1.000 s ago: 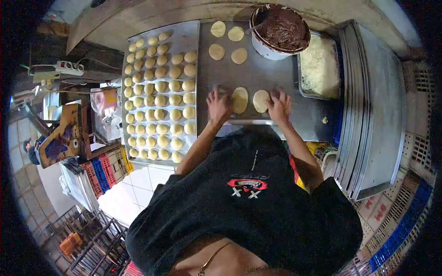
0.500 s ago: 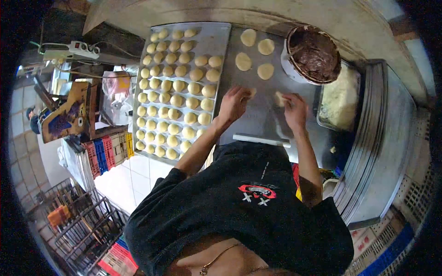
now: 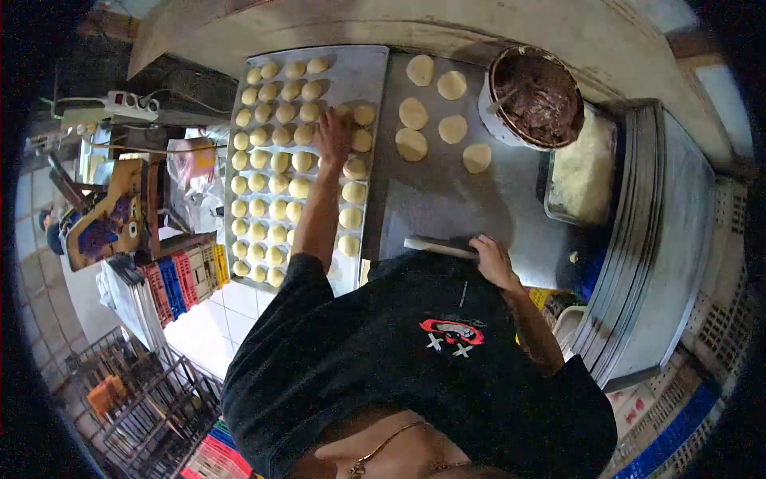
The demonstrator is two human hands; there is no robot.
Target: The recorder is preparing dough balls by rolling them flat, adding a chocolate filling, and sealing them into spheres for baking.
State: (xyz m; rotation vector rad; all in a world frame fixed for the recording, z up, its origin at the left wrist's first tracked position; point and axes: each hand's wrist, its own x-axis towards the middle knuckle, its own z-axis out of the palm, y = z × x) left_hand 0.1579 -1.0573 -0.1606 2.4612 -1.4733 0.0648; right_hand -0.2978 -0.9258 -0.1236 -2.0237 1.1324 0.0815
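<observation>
My left hand (image 3: 333,137) is stretched out, palm down, over the metal baking tray (image 3: 359,68), fingers resting among the round dough balls (image 3: 275,188) near the tray's right columns. My right hand (image 3: 491,257) sits at the near edge of the steel table (image 3: 447,203), its fingers curled against the right end of a white scraper (image 3: 435,246); whether it grips the scraper is unclear. Several flattened dough discs (image 3: 412,112) lie on the table beyond. A round bowl of dark brown filling (image 3: 535,96) stands at the far right of them.
A rectangular pan of pale crumbly stuff (image 3: 582,172) sits right of the bowl. A stack of empty metal trays (image 3: 662,239) stands at the right. Left of the table are a power strip (image 3: 120,104), coloured crates (image 3: 175,275) and wire racks (image 3: 128,391) on the tiled floor.
Both hands left the dough disc on the table. My left hand reached out onto the tray of dough balls; my right hand drew back to the scraper at the table's near edge.
</observation>
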